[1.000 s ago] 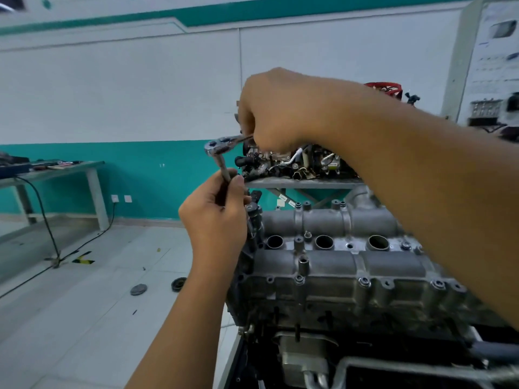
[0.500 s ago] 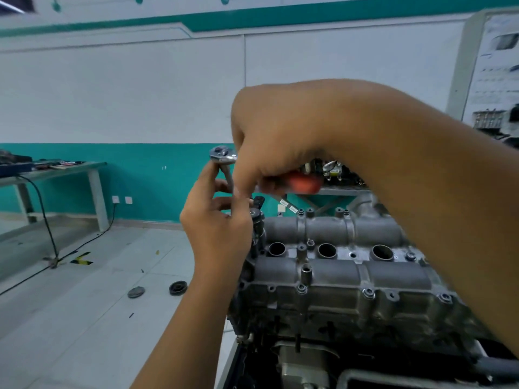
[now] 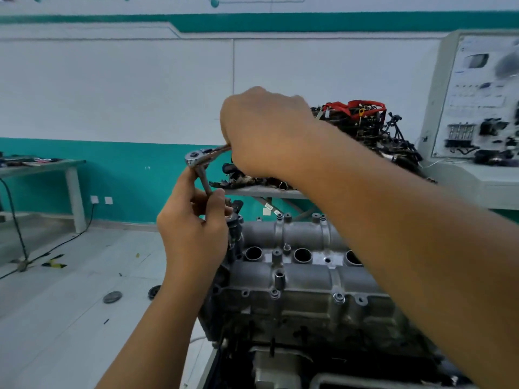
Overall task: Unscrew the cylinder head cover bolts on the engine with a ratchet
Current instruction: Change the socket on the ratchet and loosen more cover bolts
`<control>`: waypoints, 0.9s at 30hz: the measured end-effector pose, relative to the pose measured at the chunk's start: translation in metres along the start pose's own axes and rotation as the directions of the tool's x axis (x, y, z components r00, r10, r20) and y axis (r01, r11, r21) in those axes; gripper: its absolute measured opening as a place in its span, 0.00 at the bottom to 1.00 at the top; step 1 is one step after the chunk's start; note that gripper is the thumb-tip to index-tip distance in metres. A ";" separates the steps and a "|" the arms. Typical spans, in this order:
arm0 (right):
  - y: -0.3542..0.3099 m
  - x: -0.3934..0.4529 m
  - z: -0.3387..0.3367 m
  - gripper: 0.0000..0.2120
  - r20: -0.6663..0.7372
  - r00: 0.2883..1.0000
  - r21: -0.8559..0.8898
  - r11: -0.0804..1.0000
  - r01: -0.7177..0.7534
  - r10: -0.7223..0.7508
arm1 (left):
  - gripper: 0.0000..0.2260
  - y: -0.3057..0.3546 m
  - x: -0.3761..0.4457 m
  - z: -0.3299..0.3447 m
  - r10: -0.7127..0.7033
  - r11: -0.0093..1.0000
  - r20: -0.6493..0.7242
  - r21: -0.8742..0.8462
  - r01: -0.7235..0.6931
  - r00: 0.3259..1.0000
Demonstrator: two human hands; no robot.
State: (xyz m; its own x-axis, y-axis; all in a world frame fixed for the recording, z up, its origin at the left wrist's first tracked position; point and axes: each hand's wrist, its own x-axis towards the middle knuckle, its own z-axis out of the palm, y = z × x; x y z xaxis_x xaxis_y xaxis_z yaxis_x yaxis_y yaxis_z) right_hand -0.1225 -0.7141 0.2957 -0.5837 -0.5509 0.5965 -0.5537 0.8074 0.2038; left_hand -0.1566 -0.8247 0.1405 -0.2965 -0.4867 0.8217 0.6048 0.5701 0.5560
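Head view: right hand (image 3: 266, 133) gripping ratchet (image 3: 200, 158) handle, left hand (image 3: 193, 228) pinching extension (image 3: 204, 181) at 9 o'clock of cover (image 3: 295, 273). Probably mid-loosening; next, swing handle.

Clearly an automotive training workshop. Bare engine (image 3: 303, 293) on a stand in the foreground, cylinder head cover exposed. Behind the engine, a worktop (image 3: 264, 192) piled with dismantled parts and red-strapped wiring (image 3: 362, 119). Right of the engine, an instructional wiring panel (image 3: 477, 102). Left of it, a tiled floor (image 3: 70, 290) and a teal-banded wall (image 3: 126, 175).
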 end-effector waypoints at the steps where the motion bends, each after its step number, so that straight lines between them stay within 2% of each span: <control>1: 0.000 -0.003 -0.002 0.15 -0.004 1.000 -0.008 1.000 -0.010 0.010 | 0.16 0.000 0.000 0.000 0.012 1.000 0.001 0.004 -0.012 1.000; 2: 0.000 -0.004 -0.003 0.16 0.008 0.999 0.023 0.999 0.040 -0.040 | 0.14 -0.002 -0.001 0.000 0.028 0.999 -0.015 0.017 -0.027 1.000; 4: -0.009 -0.015 -0.016 0.15 0.260 0.958 0.219 0.974 0.059 -0.116 | 0.06 -0.005 0.000 0.000 0.074 0.994 -0.064 0.085 -0.069 0.995; 5: -0.011 -0.017 -0.021 0.16 0.336 0.933 0.277 0.960 0.037 -0.132 | 0.07 -0.005 0.001 -0.001 0.074 0.992 -0.091 0.106 -0.064 0.993; 6: -0.011 -0.015 -0.022 0.14 0.350 0.927 0.259 0.965 0.042 -0.135 | 0.08 -0.006 0.001 0.000 0.057 0.995 -0.101 0.090 -0.048 0.993; 7: -0.010 -0.013 -0.021 0.11 0.316 0.942 0.210 0.977 0.048 -0.114 | 0.07 -0.006 0.001 0.001 0.035 0.998 -0.080 0.054 -0.030 0.996; 9: -0.001 -0.005 -0.011 0.05 0.132 0.990 0.071 0.996 0.050 -0.059 | 0.12 -0.001 0.000 0.001 -0.017 1.000 -0.024 -0.011 0.017 1.000; 10: 0.001 -0.006 -0.007 0.06 0.040 0.999 0.029 0.999 0.024 -0.025 | 0.15 0.000 0.000 0.001 -0.017 1.000 -0.005 -0.024 0.017 1.000; 11: 0.001 -0.007 -0.004 0.10 0.006 1.000 0.039 0.999 0.019 -0.019 | 0.15 0.001 -0.001 0.001 -0.006 1.000 0.001 -0.020 0.006 1.000; 14: -0.004 -0.008 -0.004 0.18 0.155 0.983 0.145 0.987 0.073 -0.096 | 0.06 -0.003 -0.001 0.001 0.026 1.000 -0.044 -0.010 -0.026 0.999; 16: -0.004 -0.007 -0.006 0.13 0.223 0.967 0.194 0.978 0.077 -0.120 | 0.05 -0.005 0.000 0.001 0.010 1.000 -0.050 -0.002 -0.010 0.999; 17: 0.000 -0.004 -0.004 0.06 0.215 0.970 0.180 0.981 0.074 -0.112 | 0.07 -0.005 -0.001 0.002 -0.012 1.000 -0.024 -0.018 0.011 1.000; 18: 0.004 0.001 -0.002 0.05 0.176 0.980 0.146 0.987 0.064 -0.090 | 0.09 -0.004 -0.001 0.001 -0.029 0.999 -0.003 -0.038 0.029 1.000; 20: 0.008 0.004 0.003 0.11 0.091 0.995 0.012 0.999 0.039 -0.040 | 0.12 0.000 0.000 0.000 -0.030 0.999 0.024 -0.043 0.031 0.999; 21: 0.007 0.002 0.003 0.09 0.065 0.997 -0.002 0.999 0.034 -0.034 | 0.11 0.000 0.000 0.000 -0.026 0.999 0.025 -0.040 0.027 0.999; 23: 0.004 -0.004 -0.001 0.04 0.156 0.982 0.131 0.988 0.084 -0.104 | 0.08 -0.002 0.000 0.000 0.002 1.000 -0.004 -0.010 -0.002 1.000; 25: 0.001 -0.009 -0.012 0.11 0.328 0.936 0.283 0.959 0.031 -0.127 | 0.08 -0.001 -0.001 0.000 0.066 0.996 -0.063 0.068 -0.061 0.996; 27: 0.002 -0.006 -0.016 0.05 0.325 0.937 0.274 0.961 0.034 -0.126 | 0.06 -0.002 0.000 0.000 0.006 0.999 -0.057 0.043 -0.004 0.998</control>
State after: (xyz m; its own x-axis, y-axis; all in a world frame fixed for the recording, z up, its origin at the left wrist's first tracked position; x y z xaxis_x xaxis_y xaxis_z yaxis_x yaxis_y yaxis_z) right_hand -0.1108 -0.7054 0.3045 -0.6701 -0.6869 0.2813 -0.7152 0.6990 0.0033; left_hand -0.1582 -0.8262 0.1396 -0.2499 -0.5200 0.8168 0.5735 0.6002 0.5576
